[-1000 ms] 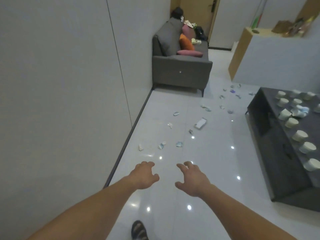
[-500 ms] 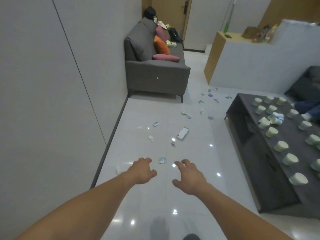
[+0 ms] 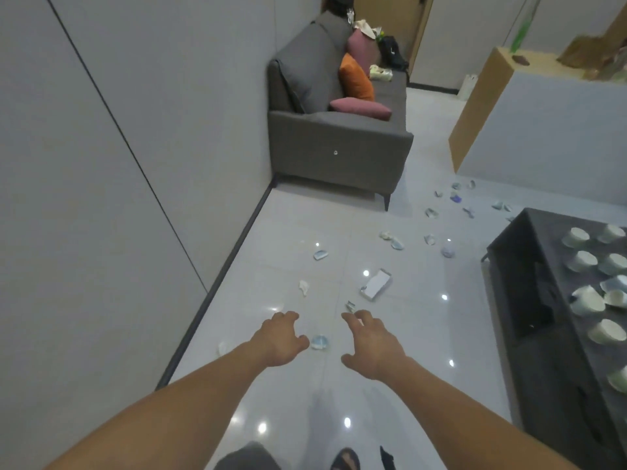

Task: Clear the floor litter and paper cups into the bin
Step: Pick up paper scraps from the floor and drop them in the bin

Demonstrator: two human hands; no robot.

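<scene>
Both arms reached forward and down over the glossy floor (image 3: 427, 334). The left hand (image 3: 280, 339) and right hand (image 3: 371, 346) hung above the tiles, palms down, fingers apart and loosely curled, gripping nothing. A blue scrap (image 3: 319, 341) lay on the floor between the two hands, just beside the left thumb; whether the thumb touched it could not be told. A tiny scrap (image 3: 350, 305) sat just beyond the right fingertips, and a flat white carton (image 3: 376, 284) lay a little further on. More litter (image 3: 393, 239) was strewn across the floor toward the grey sofa (image 3: 339, 154), which stood against the wall (image 3: 101, 198) with an orange cushion (image 3: 356, 78) on it. To the right, paper cups (image 3: 583, 260) stood scattered over a dark counter (image 3: 539, 242), well apart from both hands. A sandalled foot (image 3: 345, 459) showed at the bottom edge.
</scene>
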